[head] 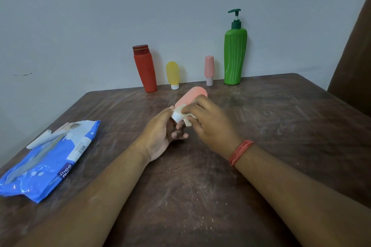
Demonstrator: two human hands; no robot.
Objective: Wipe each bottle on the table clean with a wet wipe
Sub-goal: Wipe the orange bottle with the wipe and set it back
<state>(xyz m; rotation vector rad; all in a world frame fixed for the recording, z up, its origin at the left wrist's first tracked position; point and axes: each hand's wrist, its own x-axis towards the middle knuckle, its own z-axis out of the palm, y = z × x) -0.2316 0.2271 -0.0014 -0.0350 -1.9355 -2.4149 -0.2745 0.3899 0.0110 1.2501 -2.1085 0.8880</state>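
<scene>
A peach-pink bottle (pixel 191 96) with a white cap is held tilted above the middle of the table, cap end toward me. My left hand (pixel 160 136) grips it at the cap end. My right hand (pixel 208 122) pinches a pale wet wipe (pixel 185 117) against the bottle's neck and cap. Along the wall at the back stand a red bottle (pixel 145 70), a small yellow bottle (pixel 172 74), a small pink bottle (pixel 209 70) and a tall green pump bottle (pixel 234 56).
A blue pack of wet wipes (pixel 46 158) lies at the table's left edge, its flap lifted. The brown table (pixel 281 126) is scuffed and dusty. A dark brown curtain or panel (pixel 353 56) stands at the far right.
</scene>
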